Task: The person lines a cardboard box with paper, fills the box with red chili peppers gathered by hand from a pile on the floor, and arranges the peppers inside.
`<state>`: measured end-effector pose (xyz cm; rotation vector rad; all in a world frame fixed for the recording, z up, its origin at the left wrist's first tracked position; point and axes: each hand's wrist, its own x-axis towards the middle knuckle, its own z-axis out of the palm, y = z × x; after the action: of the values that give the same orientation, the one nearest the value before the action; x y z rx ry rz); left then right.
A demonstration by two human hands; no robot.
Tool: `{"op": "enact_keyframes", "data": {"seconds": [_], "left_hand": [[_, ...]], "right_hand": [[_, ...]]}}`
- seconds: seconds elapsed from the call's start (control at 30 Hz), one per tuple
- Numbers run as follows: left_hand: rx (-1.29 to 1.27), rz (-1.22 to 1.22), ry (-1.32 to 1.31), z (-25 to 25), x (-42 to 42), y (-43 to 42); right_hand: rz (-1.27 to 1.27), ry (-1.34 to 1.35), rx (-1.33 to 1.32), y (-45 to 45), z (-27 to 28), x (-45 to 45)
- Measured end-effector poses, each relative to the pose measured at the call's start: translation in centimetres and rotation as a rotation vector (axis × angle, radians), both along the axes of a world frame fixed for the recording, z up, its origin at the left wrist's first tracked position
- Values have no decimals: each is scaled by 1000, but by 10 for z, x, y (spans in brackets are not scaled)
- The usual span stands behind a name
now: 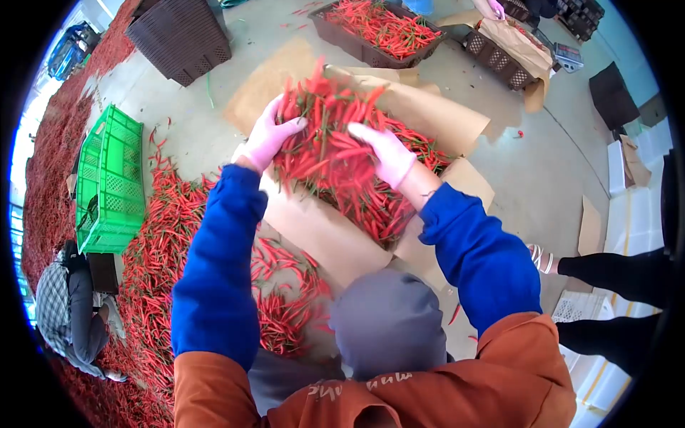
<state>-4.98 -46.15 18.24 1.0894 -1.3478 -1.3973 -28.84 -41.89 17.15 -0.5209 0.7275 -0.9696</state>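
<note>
Brown paper [325, 232] enfolds red chilies [382, 214]; my left grip [267, 135] and right grip [387, 153] clasp a bunch [325, 125] above; a crate [348, 44] holds more.

green crate [123, 171], left | brown crate stack [182, 43], upper left | crouching person [58, 308], lower left

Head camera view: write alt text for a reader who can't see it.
A pink-gloved left hand and right hand hold a bunch of red chillies over a chilli pile bordered by brown paper. More loose chillies spread across the floor at left, beside a green crate.
</note>
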Motion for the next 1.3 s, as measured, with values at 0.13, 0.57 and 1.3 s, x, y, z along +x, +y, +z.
{"op": "enact_keyframes", "data": {"seconds": [0.13,0.57,1.3], "left_hand": [[255,171,-556,-47,1,-39],[-233,-348,-1800,-74,-105,94],[-199,258,-936,-39,-67,87]], "right_hand": [[112,745,119,15,-48,-94],[102,1821,-1084,-66,-88,-62],[296,1853,-751,-75,-70,-107]]}}
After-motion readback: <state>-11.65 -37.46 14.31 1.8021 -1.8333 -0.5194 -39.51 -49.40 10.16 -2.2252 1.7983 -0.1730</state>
